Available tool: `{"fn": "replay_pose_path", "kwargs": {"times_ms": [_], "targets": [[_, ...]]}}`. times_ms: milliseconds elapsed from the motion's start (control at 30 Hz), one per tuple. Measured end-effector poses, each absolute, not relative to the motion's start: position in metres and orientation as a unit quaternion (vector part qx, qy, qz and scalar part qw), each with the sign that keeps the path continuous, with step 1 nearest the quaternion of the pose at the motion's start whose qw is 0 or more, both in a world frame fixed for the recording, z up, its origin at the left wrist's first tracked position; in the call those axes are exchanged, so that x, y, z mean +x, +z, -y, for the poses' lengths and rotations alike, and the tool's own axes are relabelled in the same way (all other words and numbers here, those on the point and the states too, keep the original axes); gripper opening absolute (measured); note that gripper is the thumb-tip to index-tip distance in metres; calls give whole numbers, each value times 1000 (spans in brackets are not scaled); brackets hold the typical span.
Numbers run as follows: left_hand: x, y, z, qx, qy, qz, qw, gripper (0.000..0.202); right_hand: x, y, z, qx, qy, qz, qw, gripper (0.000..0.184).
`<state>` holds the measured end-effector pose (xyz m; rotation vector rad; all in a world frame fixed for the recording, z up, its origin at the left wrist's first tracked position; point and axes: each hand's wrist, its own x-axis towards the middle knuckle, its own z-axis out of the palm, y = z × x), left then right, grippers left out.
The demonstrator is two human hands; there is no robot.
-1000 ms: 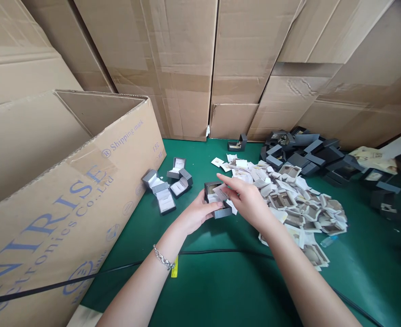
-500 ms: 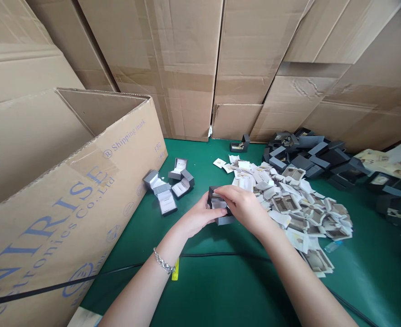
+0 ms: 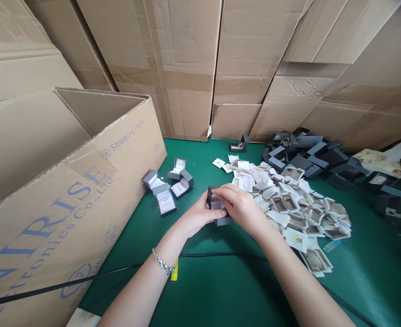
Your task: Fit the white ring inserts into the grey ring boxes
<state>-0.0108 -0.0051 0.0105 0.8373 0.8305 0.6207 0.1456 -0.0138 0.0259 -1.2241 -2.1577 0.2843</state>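
L hand (image 3: 198,215) grips open dk box (image 3: 223,221) w/ white insert (image 3: 217,205); R hand (image 3: 241,203) curled over it, hold unclear. White-lined boxes (image 3: 166,202) to L, paper pile (image 3: 285,203) R.

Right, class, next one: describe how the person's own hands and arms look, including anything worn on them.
The left hand and right hand are ungloved. A silver-coloured chain bracelet with chunky links circles the left wrist; none shows on the right. No sleeve is visible on either forearm.
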Motion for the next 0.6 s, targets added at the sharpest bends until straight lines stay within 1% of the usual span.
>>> {"fn": "replay_pose_path", "kwargs": {"times_ms": [133, 233, 367, 467, 533, 600], "targets": [[-11, 11, 5, 389, 295, -376, 787, 60, 143, 29, 14, -455, 118, 822, 322, 27], [-10, 11, 6, 391, 298, -373, 787, 60, 143, 30, 14, -464, 108, 820, 318, 25], [-9, 10, 6, 396, 301, -372, 784, 61, 145, 27, 14, -451, 5, 834, 318, 26], [-10, 9, 5, 403, 312, -366, 779, 62, 145, 26, 14, -430, -68, 831, 346, 24], [-11, 9, 5, 411, 316, -354, 779, 62, 145, 27, 13, -452, -53, 805, 381, 19], [-13, 10, 5, 418, 311, -335, 785, 62, 145, 29, 11, -496, 23, 761, 418, 20]]}}
